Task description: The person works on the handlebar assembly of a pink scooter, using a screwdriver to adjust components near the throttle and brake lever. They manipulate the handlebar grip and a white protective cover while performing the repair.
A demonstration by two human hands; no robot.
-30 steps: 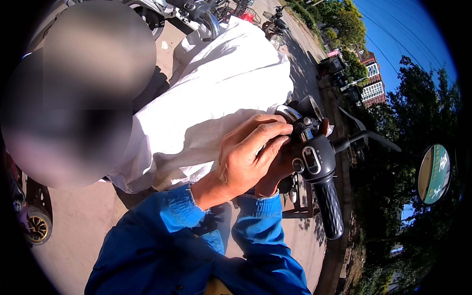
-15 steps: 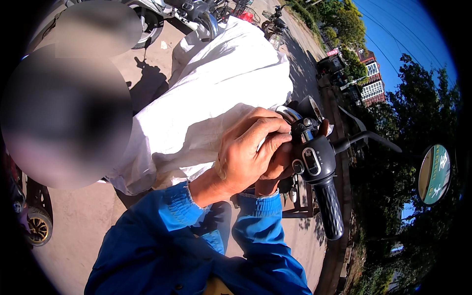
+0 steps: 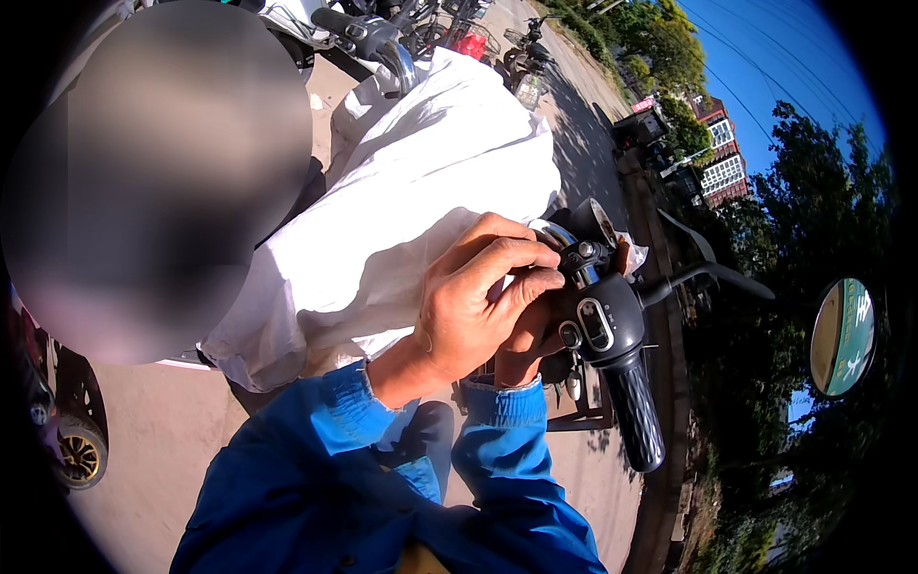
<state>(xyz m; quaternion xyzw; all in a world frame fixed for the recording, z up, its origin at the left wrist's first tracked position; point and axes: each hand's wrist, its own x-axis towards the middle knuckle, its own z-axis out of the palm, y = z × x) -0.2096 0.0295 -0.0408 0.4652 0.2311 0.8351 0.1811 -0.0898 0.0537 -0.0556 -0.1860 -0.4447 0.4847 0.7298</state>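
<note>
A: What have the hands got hold of?

B: I see the left hand (image 3: 478,306) arched over the handlebar switch housing (image 3: 598,320) of a scooter, fingers curled and bunched together, fingertips pressing at the housing's upper left edge. It looks nearly closed, pinching at something small there, but I cannot tell what lies under the fingers.

A: And the other one?

B: The right hand (image 3: 526,340) sits under and behind the left, mostly hidden. Its thumb and part of the palm touch the housing's left side. How far it is open, I cannot tell.

A: Where is the housing itself?

B: Just right of the picture's middle, at about three o'clock from the left hand. The ribbed black grip (image 3: 636,416) runs from it toward five o'clock. The brake lever (image 3: 708,277) reaches out toward three o'clock, and the round mirror (image 3: 843,337) hangs well apart, farther the same way.

A: Anything else around?

B: A white sack (image 3: 411,191) lies at eleven o'clock from the hands, touching the left hand's back edge. Both sleeves (image 3: 316,469) are blue, coming up from six o'clock. Another person is at nine o'clock, near the sack.
</note>
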